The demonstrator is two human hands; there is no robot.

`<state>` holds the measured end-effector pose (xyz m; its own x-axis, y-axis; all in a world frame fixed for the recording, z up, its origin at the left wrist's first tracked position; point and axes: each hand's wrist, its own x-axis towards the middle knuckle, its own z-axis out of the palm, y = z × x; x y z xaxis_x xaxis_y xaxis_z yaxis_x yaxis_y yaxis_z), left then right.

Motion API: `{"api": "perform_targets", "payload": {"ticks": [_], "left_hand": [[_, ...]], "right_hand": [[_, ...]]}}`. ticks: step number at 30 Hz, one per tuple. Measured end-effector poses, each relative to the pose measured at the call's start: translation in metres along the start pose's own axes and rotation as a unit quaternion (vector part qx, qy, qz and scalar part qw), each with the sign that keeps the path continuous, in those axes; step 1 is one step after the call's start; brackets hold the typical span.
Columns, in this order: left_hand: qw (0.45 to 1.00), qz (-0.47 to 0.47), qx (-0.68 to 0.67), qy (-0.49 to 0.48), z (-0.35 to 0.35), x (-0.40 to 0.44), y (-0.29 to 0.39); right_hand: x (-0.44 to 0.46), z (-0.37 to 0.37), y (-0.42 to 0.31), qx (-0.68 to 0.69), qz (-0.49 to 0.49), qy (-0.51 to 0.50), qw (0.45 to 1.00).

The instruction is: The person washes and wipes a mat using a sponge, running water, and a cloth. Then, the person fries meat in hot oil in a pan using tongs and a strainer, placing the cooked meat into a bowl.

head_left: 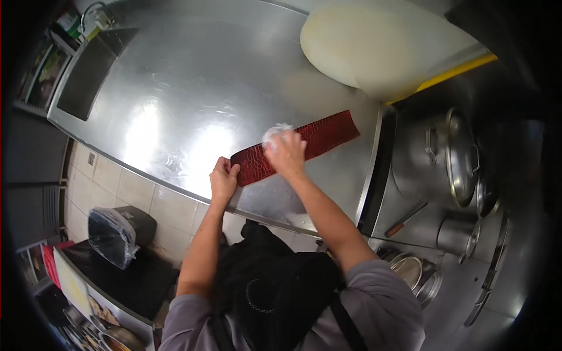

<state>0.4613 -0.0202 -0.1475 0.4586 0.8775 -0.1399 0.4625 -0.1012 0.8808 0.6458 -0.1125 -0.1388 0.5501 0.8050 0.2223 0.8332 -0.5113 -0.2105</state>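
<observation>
Forearms (202, 248) extend from the wearer's body across the near edge of the steel table (205, 70), the right reaching farther. Left hand (223, 178): partly closed at that edge, thumb and fingers pinching the left end of the red crocodile-textured strip (328, 133). Right hand (285, 153): palm down, fingers bent over a crumpled white wad (275, 133) against the strip. The strip lies flat, slanting toward the table's right edge. Sound wiping, in our judgement, calls for light, even pressure along its length, with the pinched end anchored against creeping or creasing.
</observation>
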Motion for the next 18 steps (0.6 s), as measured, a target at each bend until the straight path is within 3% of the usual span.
{"api": "perform_targets", "payload": {"ticks": [8,11,12,14,15,16,18], "left_hand": [[0.999,-0.033,-0.007,0.005,-0.003,-0.005,0.006],[0.999,-0.035,0.006,0.006,-0.004,-0.004,0.006],[0.999,-0.035,0.007,0.008,-0.005,-0.002,0.004],[0.999,-0.054,0.002,-0.003,-0.003,-0.001,-0.002],[0.998,-0.055,0.003,-0.006,-0.003,-0.002,-0.003],[0.999,-0.054,-0.003,-0.005,-0.004,0.001,-0.004],[0.999,-0.048,-0.011,-0.010,-0.002,0.002,-0.008]], "right_hand": [[0.047,-0.025,0.217,-0.121,0.238,0.056,0.962],[0.056,-0.045,0.268,-0.092,0.177,0.113,0.973],[0.060,-0.058,0.252,-0.091,0.176,0.113,0.974],[0.062,-0.090,0.186,0.053,0.084,0.177,0.979],[0.058,-0.098,0.137,0.095,0.065,0.146,0.983],[0.047,-0.105,0.082,0.209,0.105,0.070,0.970],[0.022,-0.076,-0.002,0.207,0.069,-0.061,0.974]]}}
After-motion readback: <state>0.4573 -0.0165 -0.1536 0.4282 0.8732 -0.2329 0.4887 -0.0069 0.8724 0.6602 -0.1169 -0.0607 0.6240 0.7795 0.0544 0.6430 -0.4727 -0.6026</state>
